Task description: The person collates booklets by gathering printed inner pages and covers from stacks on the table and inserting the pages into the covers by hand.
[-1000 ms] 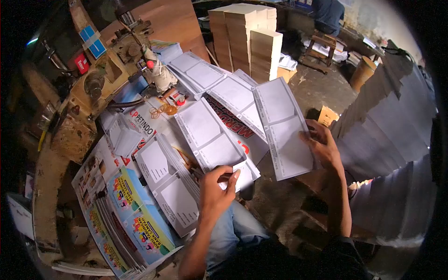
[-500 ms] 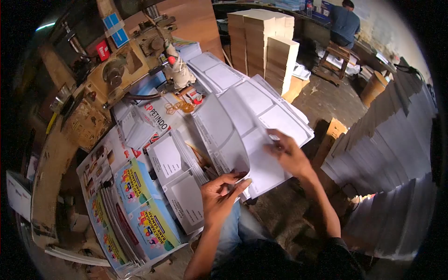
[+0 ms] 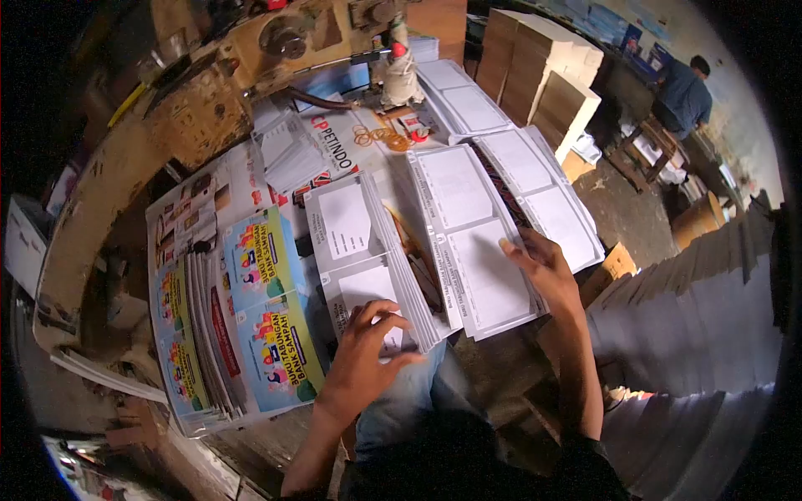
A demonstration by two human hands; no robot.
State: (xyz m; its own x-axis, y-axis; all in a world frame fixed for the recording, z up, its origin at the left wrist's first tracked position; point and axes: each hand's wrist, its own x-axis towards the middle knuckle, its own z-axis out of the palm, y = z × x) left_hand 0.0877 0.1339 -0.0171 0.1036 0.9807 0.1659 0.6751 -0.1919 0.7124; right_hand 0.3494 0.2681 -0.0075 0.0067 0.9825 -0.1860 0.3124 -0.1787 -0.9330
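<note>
My left hand (image 3: 363, 363) is over the near end of the left stack of printed sheets (image 3: 355, 221). Its fingers are bent, with a gap between thumb and forefinger and nothing seen between them. My right hand (image 3: 547, 275) lies at the right edge of the middle stack of printed sheets (image 3: 489, 263), thumb on the top page and fingers apart from it; the fingertips' underside is hidden. The top page of that stack sits slightly askew. Beyond it, to the right, is another stack of sheets (image 3: 560, 221).
Colourful booklet covers (image 3: 276, 346) lie at the table's left. Rubber bands (image 3: 388, 138) and a wrapped cone-shaped object (image 3: 401, 79) sit near the machine (image 3: 292, 42). Tall paper stacks (image 3: 535, 63) stand behind; grey sheet piles (image 3: 693, 309) rise at right. A person (image 3: 681, 96) sits far back.
The raised sheet now lies flat on the middle stack. My left hand has let go and moved left to the left stack. My right hand has come to the middle stack's edge. The view has shifted.
</note>
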